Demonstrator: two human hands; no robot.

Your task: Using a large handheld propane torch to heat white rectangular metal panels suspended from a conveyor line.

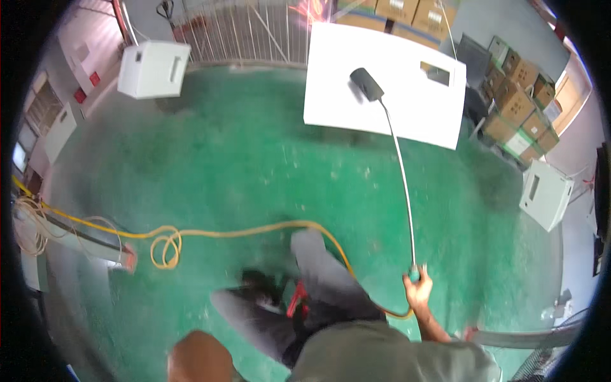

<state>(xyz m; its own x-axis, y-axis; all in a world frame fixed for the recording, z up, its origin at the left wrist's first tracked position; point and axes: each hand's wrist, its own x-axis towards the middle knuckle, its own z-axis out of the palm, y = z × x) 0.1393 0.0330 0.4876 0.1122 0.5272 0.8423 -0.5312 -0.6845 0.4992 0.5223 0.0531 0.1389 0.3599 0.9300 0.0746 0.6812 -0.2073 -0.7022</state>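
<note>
Head view: from where I stand, the person's right hand (418, 293), low and right of centre, is closed around the green handle (414, 274) of a long-necked torch (404, 184). I can't tell how tight the grip is, or anything about the left hand, which is out of sight. The torch reaches up the frame over a white panel (410, 95) at the upper right of centre. Its length probably serves to keep the fingers well away from the burner (367, 84), and the single-handed hold at the end likely lets the wrist steer it. Whether burner and panel touch I can't judge; a dark smudge beside them may be shadow. The yellow hose (254, 230) lies slack across the floor (254, 153), perhaps to leave spare reach, with a loose loop at left and its other stretch passing near the hand.

As for materials, the neck is a thin, pale metal rod, seemingly bowed by the lens; the burner is a dull, dark cylinder. The panel is flat, smooth and straight-edged, with a rectangular cut-out near its right end. The floor is glossy green, scuffed with pale flecks. Brown cardboard cartons (517, 105) pile up at upper right, and a boxy white housing (153, 70) with a slot stands at upper left.
</note>
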